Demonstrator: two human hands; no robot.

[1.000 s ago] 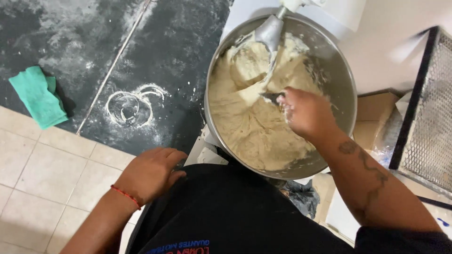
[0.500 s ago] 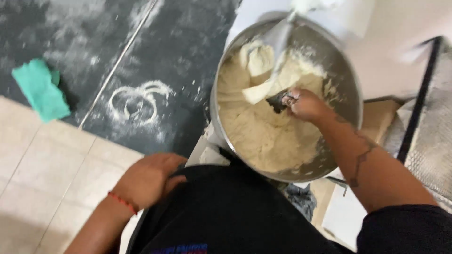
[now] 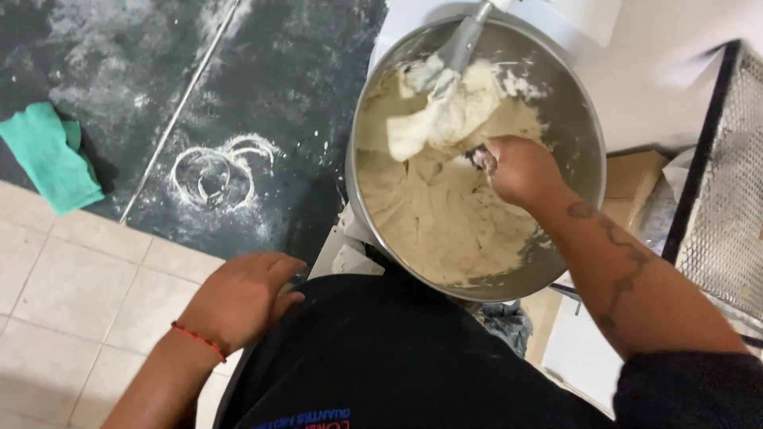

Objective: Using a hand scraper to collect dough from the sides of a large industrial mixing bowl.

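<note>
Right hand [image 3: 520,168] closed on a tool in dough [image 3: 445,214] inside steel bowl [image 3: 576,119] | left hand [image 3: 242,298] rested at hip, fingers loosely curled, nothing held | green cloth [image 3: 52,159] on floor.

right hand [image 3: 520,171] fingers curled, arm extended; left hand [image 3: 242,298] relaxed, fingers loose

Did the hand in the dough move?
Yes. The right hand has slid across the dough toward the mixer paddle, away from the near rim of the steel bowl.
</note>
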